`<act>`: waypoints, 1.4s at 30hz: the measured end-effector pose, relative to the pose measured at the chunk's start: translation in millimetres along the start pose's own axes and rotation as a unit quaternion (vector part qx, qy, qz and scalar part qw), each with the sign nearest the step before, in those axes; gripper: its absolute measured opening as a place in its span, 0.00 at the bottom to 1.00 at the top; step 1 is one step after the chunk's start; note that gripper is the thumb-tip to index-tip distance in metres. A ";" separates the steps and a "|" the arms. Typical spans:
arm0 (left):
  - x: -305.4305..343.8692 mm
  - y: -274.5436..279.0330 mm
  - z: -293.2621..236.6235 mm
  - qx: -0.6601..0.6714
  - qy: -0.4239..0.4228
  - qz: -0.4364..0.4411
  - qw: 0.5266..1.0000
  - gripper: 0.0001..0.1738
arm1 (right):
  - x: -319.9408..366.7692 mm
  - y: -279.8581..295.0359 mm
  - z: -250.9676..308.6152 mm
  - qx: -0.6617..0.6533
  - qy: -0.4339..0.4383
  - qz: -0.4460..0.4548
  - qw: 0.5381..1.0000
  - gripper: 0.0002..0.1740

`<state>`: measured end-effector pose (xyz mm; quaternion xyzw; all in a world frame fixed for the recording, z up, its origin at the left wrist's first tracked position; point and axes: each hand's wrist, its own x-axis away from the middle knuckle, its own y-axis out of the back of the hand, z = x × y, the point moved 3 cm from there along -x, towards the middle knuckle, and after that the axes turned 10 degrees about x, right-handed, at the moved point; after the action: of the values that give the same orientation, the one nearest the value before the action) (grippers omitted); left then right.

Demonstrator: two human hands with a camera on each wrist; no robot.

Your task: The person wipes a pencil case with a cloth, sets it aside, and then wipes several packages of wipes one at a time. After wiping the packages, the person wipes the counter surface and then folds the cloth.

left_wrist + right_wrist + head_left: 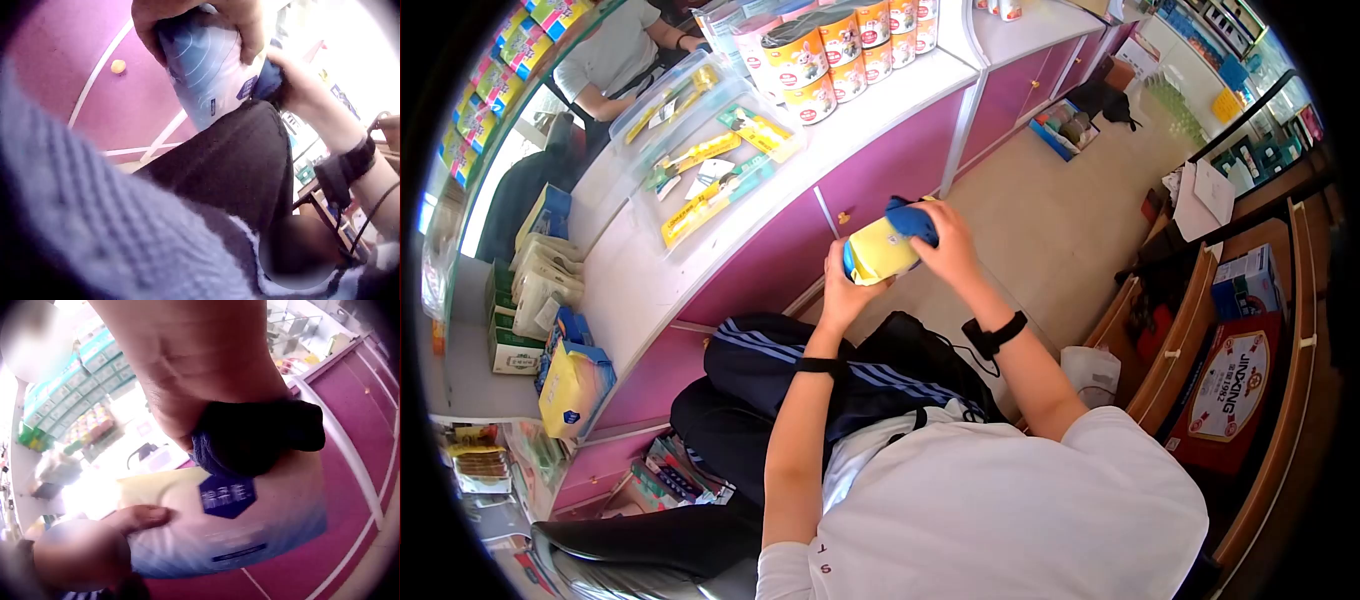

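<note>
A soft plastic pack, yellow fading to blue, is held up in front of the counter, over the lap. My left hand grips it near its blue end; in the left wrist view the fingers curl over the pack. A bunched dark blue cloth is in my right hand, pressed against the pack's other end. The right wrist view shows the dark cloth lying on the pack's printed face, with the left thumb on that same face.
The white counter curves ahead, bearing orange cans and a clear plastic box of yellow packets. Another yellow-blue pack sits at the left. Wooden shelving with a red box stands right.
</note>
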<state>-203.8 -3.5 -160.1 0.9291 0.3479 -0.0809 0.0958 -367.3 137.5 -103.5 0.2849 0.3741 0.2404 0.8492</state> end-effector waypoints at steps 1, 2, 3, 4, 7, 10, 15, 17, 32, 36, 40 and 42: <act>-1.0 3.7 8.9 -0.005 -0.004 -0.008 1.000 0.48 | 2.2 -8.1 -22.7 0.016 -0.032 0.001 0.999 0.25; -1.9 6.6 14.2 -0.012 -0.014 -0.009 1.000 0.49 | 2.9 -8.5 -34.8 0.017 -0.033 0.000 0.999 0.25; -2.4 8.4 16.8 -0.011 -0.015 -0.008 1.000 0.49 | 2.0 -7.3 -44.3 0.093 -0.099 0.040 0.990 0.26; -1.9 11.2 18.5 -0.019 -0.031 -0.016 0.999 0.46 | 2.6 -7.9 -52.0 0.166 -0.164 0.080 0.969 0.27; -3.6 13.5 25.0 -0.022 -0.029 -0.032 0.999 0.46 | -5.8 3.8 -23.6 0.156 -0.062 0.021 0.986 0.28; -4.0 11.4 13.8 -0.049 -0.006 -0.028 0.998 0.50 | -17.1 16.7 62.6 -0.007 0.093 -0.004 0.996 0.28; 3.4 -0.3 10.5 0.018 -0.078 -0.051 0.995 0.54 | -13.7 5.9 101.5 -0.061 0.125 0.061 0.988 0.27; -2.5 2.1 -26.4 -0.069 -0.081 -0.035 0.994 0.50 | -27.7 15.1 88.1 -0.061 0.111 0.019 0.992 0.28; -5.8 -26.7 -190.2 -0.241 -0.392 -0.011 0.888 0.37 | -39.2 154.3 46.3 -0.080 0.036 -0.207 0.974 0.26; 12.2 -47.5 -161.2 -0.147 -0.321 -0.024 0.935 0.43 | -20.0 158.9 58.4 -0.049 0.085 -0.156 0.983 0.28; 20.5 -44.3 -151.8 -0.138 -0.285 -0.042 0.948 0.44 | 2.4 139.9 94.2 -0.028 0.156 -0.080 0.984 0.32; 23.6 -35.3 -145.4 -0.140 -0.261 -0.060 0.953 0.44 | 10.8 133.5 119.2 -0.050 0.198 -0.048 0.978 0.33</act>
<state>-197.5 71.6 -28.6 0.8302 0.3742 -0.2763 0.3073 -294.7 204.3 46.2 0.1702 0.5354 0.2691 0.7823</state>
